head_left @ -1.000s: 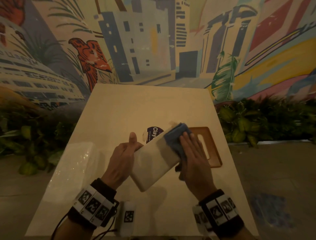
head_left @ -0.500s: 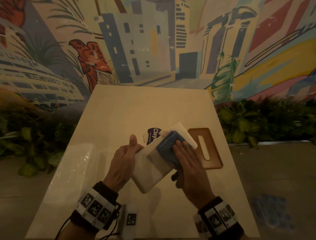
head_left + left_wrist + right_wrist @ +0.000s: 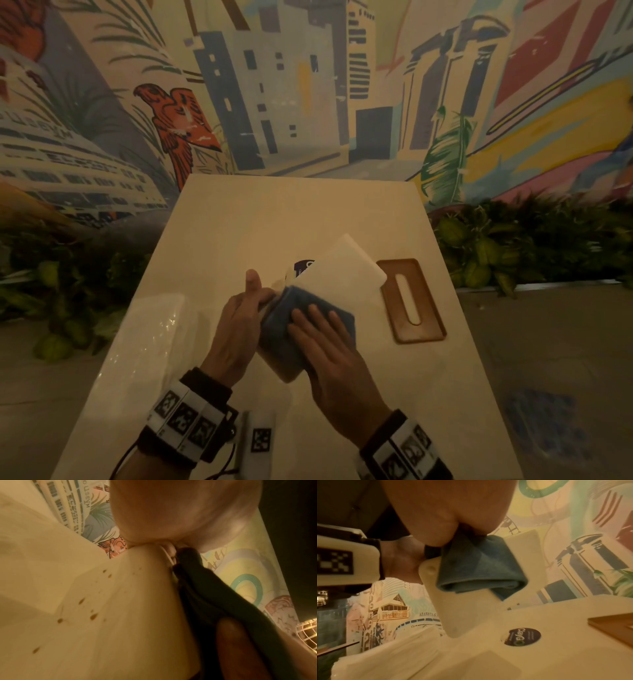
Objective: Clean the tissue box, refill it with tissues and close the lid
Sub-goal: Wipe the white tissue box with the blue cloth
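I hold the white tissue box (image 3: 346, 270) tilted above the table, its far end raised. My left hand (image 3: 239, 322) grips its left side, thumb pointing up. With flat, straight fingers my right hand (image 3: 329, 349) presses a folded blue cloth (image 3: 281, 329) onto the box's near half. Seen from the right wrist, the cloth (image 3: 476, 563) drapes over the box (image 3: 462, 608). The left wrist view shows small brown spots on a pale face of the box (image 3: 102, 615), beside the dark cloth (image 3: 205, 595). To the right, the brown wooden lid (image 3: 390, 294) with a slot lies flat on the table.
A clear-wrapped pack of tissues (image 3: 154, 329) lies on the left part of the pale table (image 3: 291, 212). A round dark sticker (image 3: 303, 265) shows on the tabletop behind the box. Green plants line both sides of the table, and a painted mural wall stands behind it.
My right hand has slid the blue cloth from the box's far end down toward its near end, uncovering the far half. My left hand keeps its grip.
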### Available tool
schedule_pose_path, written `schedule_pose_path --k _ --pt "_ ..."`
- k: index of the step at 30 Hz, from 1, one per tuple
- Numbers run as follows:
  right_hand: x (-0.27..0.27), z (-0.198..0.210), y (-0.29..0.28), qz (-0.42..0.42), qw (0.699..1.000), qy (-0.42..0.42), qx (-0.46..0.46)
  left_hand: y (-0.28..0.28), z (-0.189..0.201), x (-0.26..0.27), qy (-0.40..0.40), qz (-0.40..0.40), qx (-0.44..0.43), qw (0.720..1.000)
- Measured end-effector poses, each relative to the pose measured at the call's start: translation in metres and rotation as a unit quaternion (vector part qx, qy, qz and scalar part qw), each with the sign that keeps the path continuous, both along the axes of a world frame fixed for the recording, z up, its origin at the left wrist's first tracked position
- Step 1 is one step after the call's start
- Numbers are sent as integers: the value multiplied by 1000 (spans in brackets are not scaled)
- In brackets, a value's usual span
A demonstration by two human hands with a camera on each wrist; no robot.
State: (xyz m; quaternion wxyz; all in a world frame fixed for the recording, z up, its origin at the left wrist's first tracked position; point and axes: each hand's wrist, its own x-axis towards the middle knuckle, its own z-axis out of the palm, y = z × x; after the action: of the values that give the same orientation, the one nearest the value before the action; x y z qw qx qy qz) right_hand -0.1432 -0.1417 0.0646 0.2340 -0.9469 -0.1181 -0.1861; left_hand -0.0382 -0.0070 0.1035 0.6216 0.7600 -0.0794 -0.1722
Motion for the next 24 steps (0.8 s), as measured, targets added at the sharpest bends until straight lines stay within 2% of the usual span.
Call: schedule_pose_path --k 2,4,5,7,10,12,13,15,16,19,24 --pt "-8 -8 -10 10 999 -3 41 0 -3 0 -21 9 11 1000" --pt "-18 -11 -20 -29 988 23 152 -2 -7 -2 -51 9 25 998" --pt "-22 -6 -22 -52 968 49 241 -2 -10 -3 -64 1 33 997" --pt "-27 8 -25 -92 906 81 406 -2 -16 -3 -102 -20 71 992" --pt "-26 21 -40 -229 828 3 512 1 -18 -1 -128 -25 84 988" --pt "-24 22 -54 -225 755 5 616 3 -16 1 -122 -11 55 991" --pt "-23 21 -59 -217 742 35 634 4 -13 1 -124 -7 43 991" --pt "-19 19 -68 -237 773 83 583 3 -8 1 -122 -10 9 992" --pt "-16 17 -69 -247 778 103 568 2 -7 2 -117 -15 -12 993" --pt "-3 19 -67 -211 747 148 613 2 -7 1 -121 -34 -56 990" --pt "6 28 -58 -156 766 107 614 7 -9 6 -83 -60 -126 987"
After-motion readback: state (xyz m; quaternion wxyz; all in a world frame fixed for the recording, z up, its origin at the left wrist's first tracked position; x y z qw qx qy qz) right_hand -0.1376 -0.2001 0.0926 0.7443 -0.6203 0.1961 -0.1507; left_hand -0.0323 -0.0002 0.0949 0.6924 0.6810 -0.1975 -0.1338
